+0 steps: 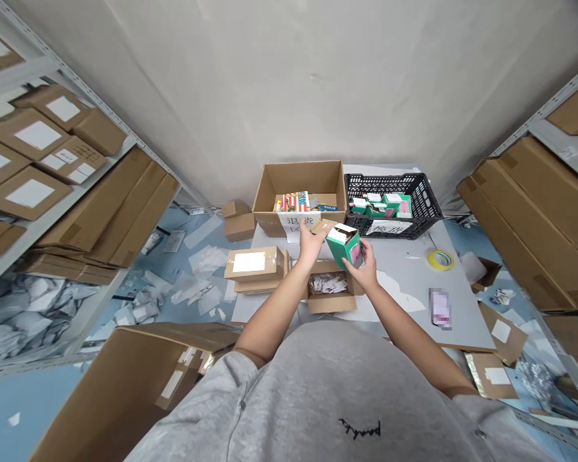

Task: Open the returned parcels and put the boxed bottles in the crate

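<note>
A green box (343, 252) with a pink patch and raised white top flaps is held tilted above the table. My right hand (365, 268) grips its lower right side, thumb across the front. At its upper left edge is my left hand (312, 244), closed against the box with the thumb pointing up; some of its fingers are hidden. A piece of brown cardboard (320, 226) shows just behind the left fingers. Below both hands an open carton (332, 304) contains crumpled paper (327, 283).
Behind stand a large open carton (270, 223) with colourful packages and a black crate (426, 196) holding several green boxes. Closed cartons (253, 263) are stacked left. Yellow tape (440, 259) and a blurred phone-like object (440, 308) lie right. Loaded shelves flank the table.
</note>
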The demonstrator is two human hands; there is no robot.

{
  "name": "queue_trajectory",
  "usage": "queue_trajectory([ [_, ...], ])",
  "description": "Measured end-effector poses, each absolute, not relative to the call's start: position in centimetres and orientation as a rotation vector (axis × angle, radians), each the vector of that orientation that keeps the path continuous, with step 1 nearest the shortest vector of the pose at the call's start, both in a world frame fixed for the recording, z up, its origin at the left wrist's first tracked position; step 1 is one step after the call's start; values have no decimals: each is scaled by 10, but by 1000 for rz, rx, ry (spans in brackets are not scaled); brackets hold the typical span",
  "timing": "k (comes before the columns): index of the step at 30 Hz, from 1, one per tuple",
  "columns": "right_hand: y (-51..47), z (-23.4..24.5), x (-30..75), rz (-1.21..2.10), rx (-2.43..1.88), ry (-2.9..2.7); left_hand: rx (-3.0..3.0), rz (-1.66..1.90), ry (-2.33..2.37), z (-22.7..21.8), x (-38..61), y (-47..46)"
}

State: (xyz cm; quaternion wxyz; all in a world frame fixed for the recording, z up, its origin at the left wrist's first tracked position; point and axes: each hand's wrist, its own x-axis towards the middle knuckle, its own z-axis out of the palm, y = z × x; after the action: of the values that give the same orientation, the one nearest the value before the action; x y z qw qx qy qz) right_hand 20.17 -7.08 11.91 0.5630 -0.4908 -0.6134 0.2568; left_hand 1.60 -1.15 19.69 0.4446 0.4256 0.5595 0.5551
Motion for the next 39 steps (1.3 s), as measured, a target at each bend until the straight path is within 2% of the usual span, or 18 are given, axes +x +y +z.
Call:
queue_trajectory([
  [6,-74,123,201,616,-1184,-1499,1423,1527,1414,217,22,-23],
  [11,-77,124,202,563,-1215,-1487,1663,1412,1246,236,24,-42],
  [23,-81,135,200,511,-1291,-1517,1895,1228,1035,226,29,-50],
  [32,-81,142,195,358,-1376,-1579,1631,1413,1080,209,34,-40],
  [39,-80,146,192,288,-1432,-1568,1950,1318,1057,208,26,-43],
])
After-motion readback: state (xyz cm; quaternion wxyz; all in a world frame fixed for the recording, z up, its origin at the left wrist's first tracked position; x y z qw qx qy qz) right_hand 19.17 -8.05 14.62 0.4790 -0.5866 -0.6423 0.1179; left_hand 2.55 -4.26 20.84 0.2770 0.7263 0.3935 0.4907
